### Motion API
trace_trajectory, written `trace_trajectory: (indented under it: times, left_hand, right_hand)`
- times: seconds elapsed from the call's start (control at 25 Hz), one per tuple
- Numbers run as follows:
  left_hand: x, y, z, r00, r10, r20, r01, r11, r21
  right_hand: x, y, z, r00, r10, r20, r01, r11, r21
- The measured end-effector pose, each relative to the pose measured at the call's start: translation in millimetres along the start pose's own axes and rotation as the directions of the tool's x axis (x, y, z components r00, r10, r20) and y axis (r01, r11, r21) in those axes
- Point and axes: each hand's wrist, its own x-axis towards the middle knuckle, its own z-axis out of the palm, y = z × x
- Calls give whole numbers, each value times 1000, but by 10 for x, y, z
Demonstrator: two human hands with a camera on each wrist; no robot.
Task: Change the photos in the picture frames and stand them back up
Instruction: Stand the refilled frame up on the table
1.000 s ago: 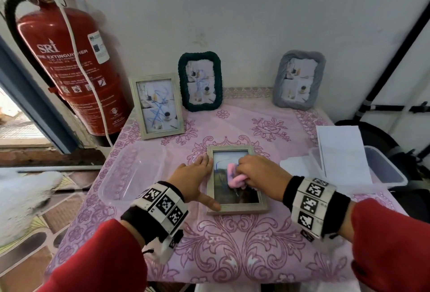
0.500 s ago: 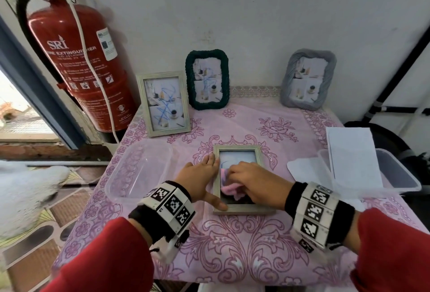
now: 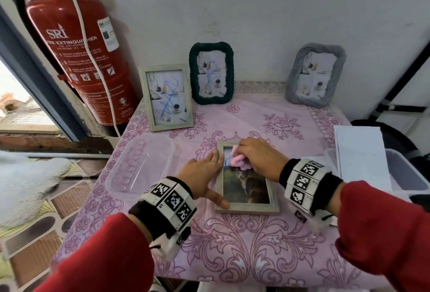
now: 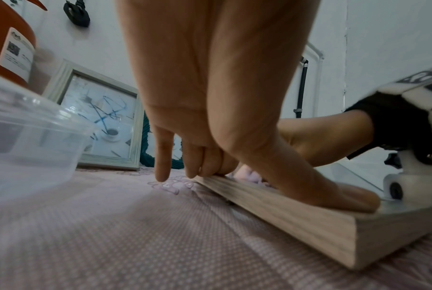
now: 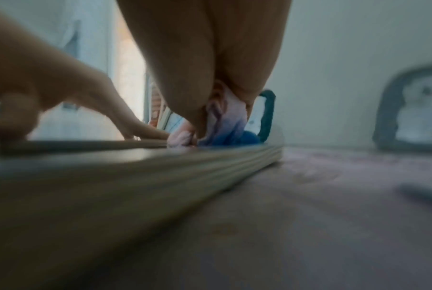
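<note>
The left hand (image 3: 202, 176) lies flat with fingers straight and thumb spread, pressing down. The right hand (image 3: 260, 158) curls its fingers (image 5: 192, 109) round a pink cloth (image 3: 237, 160) bunched beneath the fingertips.

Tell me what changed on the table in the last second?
The right hand, gripping the pink cloth, rubbed down the glass of the flat frame and is now back up at its far end. The left hand kept pressing the frame's left edge. The three standing frames stayed put.
</note>
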Motion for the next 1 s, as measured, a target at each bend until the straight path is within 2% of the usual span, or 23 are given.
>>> trace_trajectory:
  times: [0.12,0.28,0.4,0.52,0.6,0.76,0.88,1.0]
  left_hand:
    - [-2,8,3,1000,-10,-15,10,1000,-7]
    - [8,28,5,1000,-24,-16,24,999,39]
    - [0,9,4,1000,-22,-19,23,999,32]
    - [-5,-2,10,1000,-18,4,18,1000,11]
    - [-6,-9,13,1000,-16,0,16,1000,9]
    - [8,-15,31,1000,-22,1,22,1000,-4]
    - [15,-4,31,1000,-22,0,22,1000,-19]
    - [3,14,22,1000,-27,3,27,999,-27]
  right_hand:
    - [82,-72,113,1000,4,-30,0,992,128]
    - [-122,-132,156,991,-132,-6,131,976,175]
    - [-439,-176,212,973,-231,-3,230,967,110]
    - [-629,-128,149,966,-257,4,257,966,-38]
    - [-580,-63,56,968,-243,55,248,962,-117]
    - [-319,58,-144,987,-132,92,144,978,-149]
    - [-126,5,-153,993,-72,94,71,997,8]
    - [-129,-176,-29,992,-101,81,100,995,16]
